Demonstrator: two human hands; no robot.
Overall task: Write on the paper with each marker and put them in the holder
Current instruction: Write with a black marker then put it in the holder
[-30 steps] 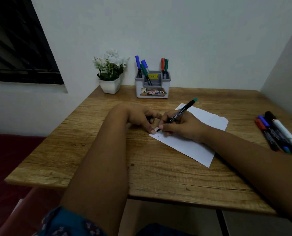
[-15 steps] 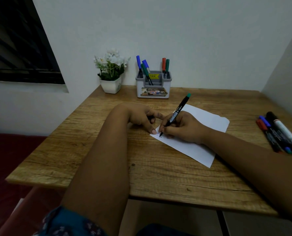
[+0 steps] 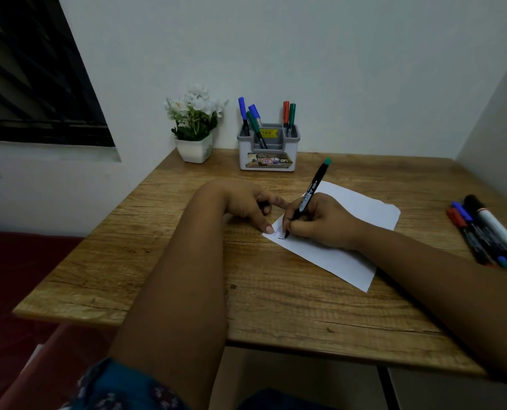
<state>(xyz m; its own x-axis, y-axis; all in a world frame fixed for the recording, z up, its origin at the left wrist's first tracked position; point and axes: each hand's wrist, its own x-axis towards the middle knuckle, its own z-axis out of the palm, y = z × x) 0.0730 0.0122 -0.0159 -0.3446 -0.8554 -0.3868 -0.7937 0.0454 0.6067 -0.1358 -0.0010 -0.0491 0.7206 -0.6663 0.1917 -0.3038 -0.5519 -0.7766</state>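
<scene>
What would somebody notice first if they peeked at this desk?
First, the right hand in the middle, writing on the white paper with a black marker, while the left hand presses the paper's corner. Next, the grey holder full of markers at the back beside the white flowers, and the loose markers at the right edge.

a white sheet of paper [image 3: 335, 255] lies on the wooden bench [image 3: 187, 276], right of its middle. the hands meet at the sheet's left corner: the left hand [image 3: 246, 202] presses that corner, the right hand [image 3: 320, 220] rests on the sheet, gripping a black marker with a green end [image 3: 308, 196] whose tip touches the paper. behind them, against the wall, stands a grey plastic holder [image 3: 268, 149] with markers in it; a white pot of white flowers [image 3: 194, 128] sits left of it. a row of loose markers [image 3: 486, 232] lies at the bench's right edge.
</scene>
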